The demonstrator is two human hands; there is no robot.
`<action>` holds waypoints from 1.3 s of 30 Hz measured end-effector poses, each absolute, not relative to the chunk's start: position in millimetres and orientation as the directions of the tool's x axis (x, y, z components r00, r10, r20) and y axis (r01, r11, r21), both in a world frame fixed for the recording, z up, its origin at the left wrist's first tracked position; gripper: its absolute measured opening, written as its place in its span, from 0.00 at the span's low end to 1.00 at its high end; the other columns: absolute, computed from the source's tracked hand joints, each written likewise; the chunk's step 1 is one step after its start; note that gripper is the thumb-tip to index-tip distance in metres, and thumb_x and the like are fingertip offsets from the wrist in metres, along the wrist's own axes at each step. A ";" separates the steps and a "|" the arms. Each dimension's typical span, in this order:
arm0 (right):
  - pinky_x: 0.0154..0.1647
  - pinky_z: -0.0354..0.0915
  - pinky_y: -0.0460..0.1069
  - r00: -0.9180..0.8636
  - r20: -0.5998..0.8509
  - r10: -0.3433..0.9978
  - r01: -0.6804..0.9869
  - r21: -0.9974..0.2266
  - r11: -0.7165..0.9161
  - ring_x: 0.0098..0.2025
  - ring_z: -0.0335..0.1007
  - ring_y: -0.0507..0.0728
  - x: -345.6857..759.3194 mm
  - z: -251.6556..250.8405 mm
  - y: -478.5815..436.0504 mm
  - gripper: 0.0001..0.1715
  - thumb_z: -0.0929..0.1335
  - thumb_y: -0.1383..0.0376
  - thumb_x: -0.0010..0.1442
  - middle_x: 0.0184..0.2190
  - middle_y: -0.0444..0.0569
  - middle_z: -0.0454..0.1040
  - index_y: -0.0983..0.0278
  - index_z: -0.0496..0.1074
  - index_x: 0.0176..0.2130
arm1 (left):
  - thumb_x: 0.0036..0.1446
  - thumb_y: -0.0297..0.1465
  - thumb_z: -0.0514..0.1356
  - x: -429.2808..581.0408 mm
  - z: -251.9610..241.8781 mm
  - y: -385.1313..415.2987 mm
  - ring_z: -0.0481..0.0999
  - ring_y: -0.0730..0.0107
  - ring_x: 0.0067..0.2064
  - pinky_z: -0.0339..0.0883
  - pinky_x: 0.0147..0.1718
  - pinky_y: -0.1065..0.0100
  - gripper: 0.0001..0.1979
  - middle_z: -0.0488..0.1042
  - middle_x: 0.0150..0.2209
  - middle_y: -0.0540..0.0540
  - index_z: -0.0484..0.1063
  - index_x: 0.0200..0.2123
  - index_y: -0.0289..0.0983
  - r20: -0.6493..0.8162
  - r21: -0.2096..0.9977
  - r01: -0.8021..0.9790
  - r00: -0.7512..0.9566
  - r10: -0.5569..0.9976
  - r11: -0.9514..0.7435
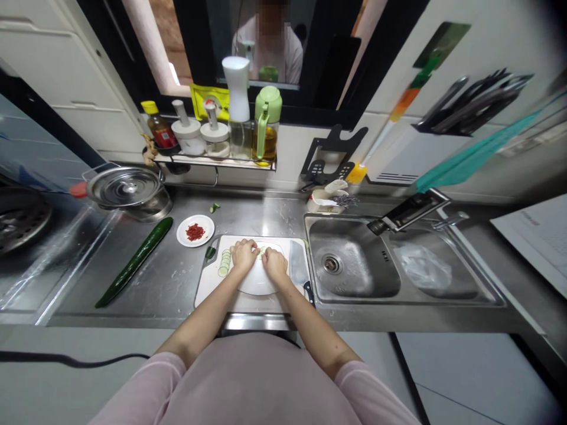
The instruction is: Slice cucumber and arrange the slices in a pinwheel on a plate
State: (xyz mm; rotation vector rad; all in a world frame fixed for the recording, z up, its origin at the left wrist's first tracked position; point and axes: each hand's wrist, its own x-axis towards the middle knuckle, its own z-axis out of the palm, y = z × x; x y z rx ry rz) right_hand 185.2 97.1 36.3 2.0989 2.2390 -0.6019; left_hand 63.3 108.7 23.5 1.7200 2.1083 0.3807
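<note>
Both hands worked at the far rim of a white plate (259,286) that sat on the cutting board (211,290). The left hand (244,255) and right hand (274,264) were knuckles-up and nearly touching, over a few pale green cucumber slices (225,263) that ran in a row along the plate's left edge.

The main hazard looked to be the cleaver (297,268). It lay flat on the board just beside the right wrist, its handle pointing back toward the body and its blade close to the sink (354,268). A sideways sweep of that forearm could have caught the blade or knocked it into the basin. The board's near edge also came up to the front lip of the tabletop (172,277), so a heavy lean on the plate could have tipped or slid it. Wet slices might have slipped off the rim.

The grip of each hand was curled downward with the fingertips tucked beneath. Whether either was pinched on a slice or only pressing one could not be told. The slices under the hands were covered. The small green piece beside the board's left corner was too small to identify, and so was the red stuff in the little dish (195,231)
</note>
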 end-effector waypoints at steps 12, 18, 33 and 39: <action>0.35 0.53 0.46 -0.041 -0.130 0.991 0.904 -0.428 -0.019 0.38 0.68 0.55 212.5 42.3 82.4 0.15 0.59 0.61 0.65 0.36 0.48 0.76 0.61 0.71 0.43 | 0.58 0.38 0.55 48.4 34.1 80.1 0.72 0.65 0.41 0.58 0.44 0.65 0.12 0.76 0.36 0.48 0.74 0.41 0.42 -0.069 0.707 0.621 -0.414 0.908 0.337; 0.33 0.53 0.46 0.003 -0.096 0.995 0.865 -0.499 -0.051 0.34 0.67 0.54 230.2 40.9 55.7 0.15 0.60 0.63 0.62 0.31 0.46 0.75 0.62 0.73 0.40 | 0.57 0.40 0.54 31.9 25.3 29.0 0.72 0.68 0.37 0.60 0.39 0.68 0.13 0.74 0.33 0.50 0.73 0.40 0.42 -0.112 0.770 0.509 -0.486 0.867 0.385; 0.33 0.54 0.46 0.010 -0.031 0.999 0.827 -0.562 -0.026 0.33 0.67 0.55 241.5 38.3 20.4 0.17 0.59 0.62 0.62 0.28 0.47 0.74 0.63 0.74 0.42 | 0.56 0.38 0.56 -8.1 15.3 -21.1 0.73 0.61 0.42 0.55 0.46 0.60 0.11 0.76 0.34 0.49 0.73 0.40 0.43 -0.152 0.604 0.598 -0.562 0.813 0.527; 0.32 0.54 0.46 -0.008 -0.028 1.000 0.824 -0.567 -0.009 0.32 0.67 0.55 237.9 40.8 20.1 0.18 0.59 0.61 0.62 0.28 0.46 0.74 0.62 0.74 0.42 | 0.55 0.39 0.57 -18.8 18.2 -15.8 0.71 0.54 0.45 0.55 0.47 0.55 0.13 0.76 0.37 0.45 0.73 0.42 0.44 -0.152 0.541 0.627 -0.582 0.799 0.560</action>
